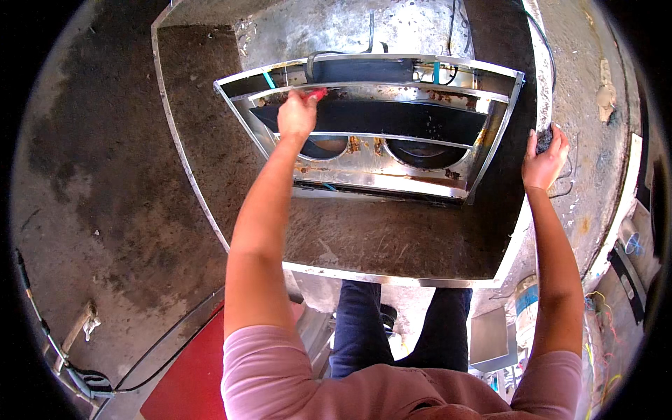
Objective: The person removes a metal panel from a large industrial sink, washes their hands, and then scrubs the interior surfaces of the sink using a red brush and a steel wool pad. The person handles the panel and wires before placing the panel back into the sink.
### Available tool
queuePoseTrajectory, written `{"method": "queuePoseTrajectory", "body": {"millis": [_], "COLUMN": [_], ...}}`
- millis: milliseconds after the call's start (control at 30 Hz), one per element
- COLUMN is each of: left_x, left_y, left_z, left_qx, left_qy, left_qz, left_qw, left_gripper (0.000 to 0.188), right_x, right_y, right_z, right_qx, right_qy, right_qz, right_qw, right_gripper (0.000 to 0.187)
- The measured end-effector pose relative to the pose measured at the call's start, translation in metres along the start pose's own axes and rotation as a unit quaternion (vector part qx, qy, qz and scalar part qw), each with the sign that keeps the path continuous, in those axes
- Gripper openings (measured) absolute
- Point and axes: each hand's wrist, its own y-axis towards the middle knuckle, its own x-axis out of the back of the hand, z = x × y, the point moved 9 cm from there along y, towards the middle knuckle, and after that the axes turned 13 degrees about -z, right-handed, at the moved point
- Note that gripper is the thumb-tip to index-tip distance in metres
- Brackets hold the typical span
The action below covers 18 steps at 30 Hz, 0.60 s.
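Note:
A rust-spotted metal range hood (420,175) with two round openings stands on a dark, metal-edged work surface (392,241). A long black panel (378,120) runs across it. My left hand (297,115) is closed around a small red-handled tool (318,94) at the hood's upper left, just above the black panel. The tool's working end cannot be made out. My right hand (546,159) is at the surface's right rim, fingers curled round a dark scouring pad (544,141) that looks like steel wool.
A cable runs along the right rim. A red board (189,371) lies at lower left, near a spray lance (45,325) and hose. At lower right stands a bucket (526,308) with a blue band. A stained concrete floor (91,175) spreads out on the left.

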Motion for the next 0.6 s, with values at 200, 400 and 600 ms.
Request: {"method": "queuePoseTrajectory", "body": {"millis": [200, 400, 600], "left_x": [-0.022, -0.033, -0.012], "left_y": [0.020, 0.018, 0.035], "left_z": [-0.019, -0.024, -0.005], "left_qx": [-0.043, -0.074, -0.032], "left_qy": [0.040, 0.090, 0.052], "left_qz": [0.079, 0.151, 0.107], "left_qw": [0.995, 0.982, 0.992], "left_gripper": [0.034, 0.038, 0.037], "right_x": [-0.002, -0.003, -0.002], "right_y": [0.001, 0.000, -0.001], "right_z": [0.001, 0.002, -0.002], "right_qx": [0.012, 0.011, 0.006], "right_qy": [-0.005, -0.002, -0.011], "right_qz": [-0.007, 0.001, -0.001], "right_qw": [1.000, 1.000, 1.000], "right_gripper": [0.048, 0.049, 0.048]}}
